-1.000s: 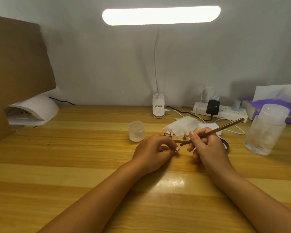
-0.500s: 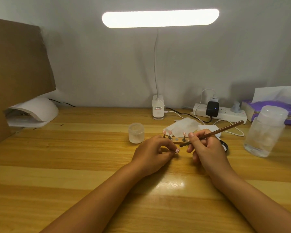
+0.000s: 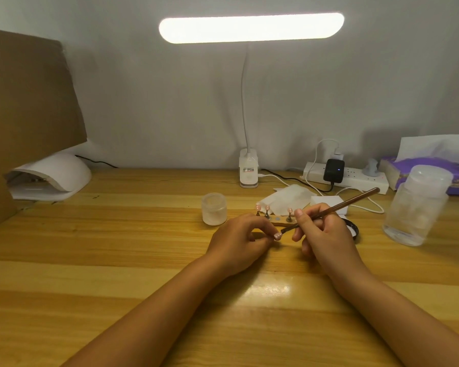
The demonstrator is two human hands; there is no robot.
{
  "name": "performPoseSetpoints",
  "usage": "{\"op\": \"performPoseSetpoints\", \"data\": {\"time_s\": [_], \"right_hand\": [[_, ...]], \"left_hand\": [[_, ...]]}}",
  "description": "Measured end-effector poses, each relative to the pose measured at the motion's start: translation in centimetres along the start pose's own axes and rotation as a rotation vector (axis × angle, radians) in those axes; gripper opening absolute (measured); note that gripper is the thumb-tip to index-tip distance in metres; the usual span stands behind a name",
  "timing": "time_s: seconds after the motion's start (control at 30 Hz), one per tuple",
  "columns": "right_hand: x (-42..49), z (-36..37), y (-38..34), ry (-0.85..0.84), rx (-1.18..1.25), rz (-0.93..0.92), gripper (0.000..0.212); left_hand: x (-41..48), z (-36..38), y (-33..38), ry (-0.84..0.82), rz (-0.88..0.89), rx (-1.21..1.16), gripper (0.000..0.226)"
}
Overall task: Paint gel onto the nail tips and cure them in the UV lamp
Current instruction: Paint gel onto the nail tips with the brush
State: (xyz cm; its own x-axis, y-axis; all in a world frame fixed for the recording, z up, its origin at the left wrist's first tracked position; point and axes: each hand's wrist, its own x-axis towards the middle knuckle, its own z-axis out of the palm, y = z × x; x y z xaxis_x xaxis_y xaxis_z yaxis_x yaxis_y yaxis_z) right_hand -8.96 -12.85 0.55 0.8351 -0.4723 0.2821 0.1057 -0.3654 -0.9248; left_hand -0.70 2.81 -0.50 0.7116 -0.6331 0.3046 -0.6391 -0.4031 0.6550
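The left hand pinches a pink nail tip at its curled fingertips, just above the wooden table. The right hand grips a brown brush pen-style, bristle end touching that tip. Behind them stands a holder bearing more tips; the UV lamp sits far left.

No legible text anywhere

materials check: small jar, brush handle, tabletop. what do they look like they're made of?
Small jar: frosted glass or plastic, translucent matte white; cannot tell which. Brush handle: brown with a slight sheen, likely lacquered wood, possibly metal. Tabletop: wood or bamboo strips under clear varnish; banded grain and lamp glare show it.
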Motion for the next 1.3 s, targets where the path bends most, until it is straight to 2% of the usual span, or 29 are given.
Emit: {"op": "performPoseSetpoints", "data": {"time_s": [0.13, 0.3, 0.6, 0.73, 0.87, 1.07, 1.2, 1.3], "right_hand": [[0.04, -0.13, -0.05, -0.026, 0.051, 0.016, 0.019], [-0.08, 0.14, -0.1, -0.124, -0.004, -0.015, 0.018], [0.08, -0.01, 0.15, 0.004, 0.01, -0.012, 0.016], [0.05, -0.05, -0.11, -0.043, 0.061, -0.002, 0.017], [-0.18, 0.17, -0.26, -0.11, -0.015, -0.029, 0.019], [-0.05, 0.08, 0.1, -0.021, -0.048, -0.029, 0.019], [0.1, -0.02, 0.23, 0.045, 0.028, -0.002, 0.018], [0.05, -0.15, 0.05, -0.001, 0.075, -0.007, 0.019]], "left_hand": [[0.0, -0.03, 0.02, 0.001, 0.002, -0.006, 0.01], [0.08, 0.0, -0.02, 0.009, 0.003, -0.004, 0.013], [0.05, -0.06, 0.03, -0.001, -0.003, -0.022, 0.01], [0.14, -0.05, -0.02, -0.009, -0.016, -0.03, 0.011], [0.22, 0.09, -0.11, 0.002, -0.019, -0.044, 0.012], [0.26, 0.0, -0.07, -0.001, -0.021, -0.027, 0.01], [0.3, 0.06, -0.1, 0.0, -0.02, -0.028, 0.01], [0.3, 0.14, -0.19, 0.006, -0.019, -0.023, 0.01]]}}
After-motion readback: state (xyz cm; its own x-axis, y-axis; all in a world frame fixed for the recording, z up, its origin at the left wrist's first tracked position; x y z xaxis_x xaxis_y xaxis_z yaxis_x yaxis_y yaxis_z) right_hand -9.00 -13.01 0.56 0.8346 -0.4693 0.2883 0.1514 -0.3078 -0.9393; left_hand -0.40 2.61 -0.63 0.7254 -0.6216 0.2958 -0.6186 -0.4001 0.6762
